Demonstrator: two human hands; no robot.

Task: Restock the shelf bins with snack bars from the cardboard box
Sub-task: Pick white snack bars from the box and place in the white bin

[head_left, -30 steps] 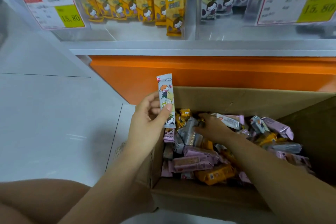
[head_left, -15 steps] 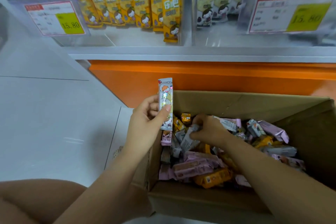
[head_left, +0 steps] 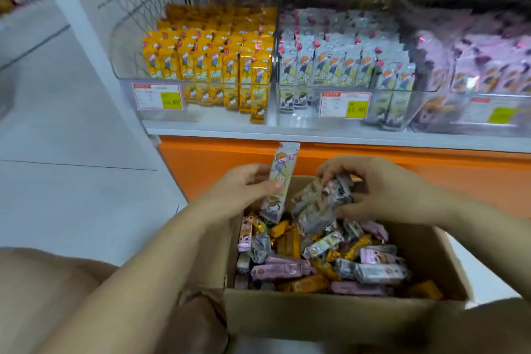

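**Person, parts in view from the head camera**

1. Left hand [head_left: 244, 184]: bare; slim fingers; thumbnail trimmed short.
2. Right hand [head_left: 382, 190]: bare; knuckles and fingertips softened by motion blur.
3. Left forearm [head_left: 161, 253]: bare along its whole visible length, leaving the picture at 7 o'clock.
4. Right forearm [head_left: 474, 227]: bare likewise, leaving the picture at 4 o'clock.
5. Left knee [head_left: 40, 296]: bare, rounded, at 8 o'clock.
6. Cloth [head_left: 201, 316]: a dull pink-brown fold with a creased, rolled edge, at 6 o'clock below the left forearm; possibly the hem of shorts, too blurred to settle.
7. Right knee [head_left: 474, 330]: bare, in shade, at 5 o'clock.
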